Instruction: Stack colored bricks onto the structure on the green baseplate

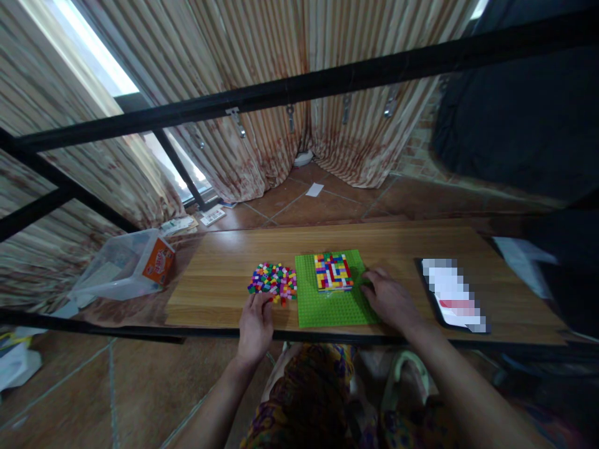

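A loose pile of small multicoloured toy bricks (pixel 269 280) lies on the wooden table. At its near edge is my left hand (pixel 256 318), with thumb and fingers drawn together; whether a brick is between them is too small to tell. Right of the pile, touching or nearly so, lies a green studded baseplate (pixel 322 312). On it stands a low square block built from bricks (pixel 333 272) in red, yellow, white and blue. My right hand (pixel 386 296) rests over the plate's right edge, fingers curled toward the thumb; anything in them is hidden.
The narrow wooden table (pixel 215 262) has a dark front edge. A tablet-like device (pixel 452 296), its screen blurred, lies at the right. Left of the table stands a clear plastic bin (pixel 121 265) with an orange label. A black metal bar (pixel 281 90) crosses before the curtains.
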A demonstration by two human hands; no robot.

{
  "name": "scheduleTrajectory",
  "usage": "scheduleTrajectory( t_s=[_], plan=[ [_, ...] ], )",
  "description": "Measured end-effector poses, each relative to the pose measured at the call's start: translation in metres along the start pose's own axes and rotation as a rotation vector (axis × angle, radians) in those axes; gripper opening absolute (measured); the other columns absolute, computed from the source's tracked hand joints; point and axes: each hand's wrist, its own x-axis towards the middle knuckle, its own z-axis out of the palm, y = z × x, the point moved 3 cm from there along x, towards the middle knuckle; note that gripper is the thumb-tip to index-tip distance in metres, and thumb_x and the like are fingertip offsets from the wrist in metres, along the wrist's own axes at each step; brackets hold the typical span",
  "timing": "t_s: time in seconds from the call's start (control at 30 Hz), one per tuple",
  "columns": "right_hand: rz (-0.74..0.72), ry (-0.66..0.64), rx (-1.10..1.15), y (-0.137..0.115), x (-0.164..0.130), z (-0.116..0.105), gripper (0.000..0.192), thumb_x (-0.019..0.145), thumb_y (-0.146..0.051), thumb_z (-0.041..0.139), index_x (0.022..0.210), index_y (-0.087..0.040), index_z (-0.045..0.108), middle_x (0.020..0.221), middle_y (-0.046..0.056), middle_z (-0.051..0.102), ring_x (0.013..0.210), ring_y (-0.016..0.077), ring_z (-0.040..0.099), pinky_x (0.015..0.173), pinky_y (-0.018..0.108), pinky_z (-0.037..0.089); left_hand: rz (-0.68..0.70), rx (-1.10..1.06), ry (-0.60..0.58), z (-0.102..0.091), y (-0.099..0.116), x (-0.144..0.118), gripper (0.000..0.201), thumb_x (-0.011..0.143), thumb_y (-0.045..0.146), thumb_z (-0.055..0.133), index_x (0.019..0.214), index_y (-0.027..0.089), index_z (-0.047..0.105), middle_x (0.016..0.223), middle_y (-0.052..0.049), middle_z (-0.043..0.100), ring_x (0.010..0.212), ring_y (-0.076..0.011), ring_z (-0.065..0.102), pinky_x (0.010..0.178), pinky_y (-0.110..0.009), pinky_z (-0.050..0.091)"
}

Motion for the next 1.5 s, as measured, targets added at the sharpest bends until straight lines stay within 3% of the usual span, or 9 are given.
scheduleTrajectory(
  t_s=[0.27, 0.57, 0.9, 1.17, 1.33, 1.5],
  plan=[
    [0.006, -0.008, 0.001, 0.0, -0.001, 0.0, 0.027, 0.093, -0.024, 0.044, 0.112, -0.015, 0.062, 0.117, 0.013, 0.06, 0.095, 0.0212, 0.063, 0.083, 0.031, 0.044, -0.038, -0.033, 0.073, 0.004, -0.002, 0.007, 0.019, 0.088, 0.021, 0.046, 0.092, 0.019, 0.064, 0.089, -0.006, 0.065, 0.085, -0.0201, 0.063, 0.079, -0.035, 0.052],
    [0.011, -0.008, -0.011, -0.001, -0.001, -0.001, 0.027, 0.094, -0.026, 0.045, 0.112, -0.015, 0.061, 0.118, 0.012, 0.06, 0.098, 0.0208, 0.063, 0.083, 0.029, 0.043, -0.004, 0.042, 0.009, 0.013, 0.006, 0.025, 0.022, 0.088, 0.021, 0.048, 0.096, 0.021, 0.068, 0.095, -0.007, 0.07, 0.09, -0.0213, 0.064, 0.082, -0.036, 0.052],
    [0.005, -0.008, -0.005, 0.0, 0.0, -0.001, 0.025, 0.093, -0.025, 0.045, 0.11, -0.017, 0.062, 0.116, 0.011, 0.061, 0.097, 0.02, 0.063, 0.083, 0.029, 0.043, 0.011, 0.01, 0.074, 0.016, 0.012, 0.034, 0.02, 0.088, 0.025, 0.053, 0.098, 0.021, 0.069, 0.098, -0.006, 0.074, 0.091, -0.0209, 0.068, 0.082, -0.034, 0.053],
    [0.011, -0.006, 0.031, -0.002, -0.001, -0.003, 0.025, 0.093, -0.023, 0.045, 0.109, -0.016, 0.062, 0.119, 0.012, 0.061, 0.097, 0.0209, 0.063, 0.085, 0.03, 0.043, 0.044, -0.237, 0.034, 0.024, 0.057, 0.055, 0.017, 0.085, 0.023, 0.053, 0.09, 0.02, 0.069, 0.083, -0.003, 0.072, 0.073, -0.0145, 0.064, 0.068, -0.026, 0.05],
    [0.019, -0.005, 0.04, -0.003, -0.002, -0.003, 0.025, 0.093, -0.024, 0.046, 0.112, -0.016, 0.061, 0.121, 0.011, 0.061, 0.1, 0.0215, 0.064, 0.085, 0.03, 0.043, 0.135, -0.262, -0.001, 0.042, 0.09, 0.072, 0.012, 0.083, 0.021, 0.056, 0.084, 0.019, 0.068, 0.08, -0.003, 0.07, 0.077, -0.0161, 0.064, 0.075, -0.03, 0.05],
    [0.024, -0.02, 0.052, -0.005, -0.003, -0.006, 0.024, 0.094, -0.024, 0.045, 0.11, -0.017, 0.061, 0.121, 0.011, 0.061, 0.1, 0.021, 0.064, 0.085, 0.029, 0.043, 0.224, -0.21, -0.019, 0.063, 0.107, 0.092, 0.01, 0.084, 0.025, 0.063, 0.087, 0.022, 0.072, 0.087, -0.003, 0.073, 0.087, -0.0184, 0.065, 0.089, -0.037, 0.048]
  ],
)
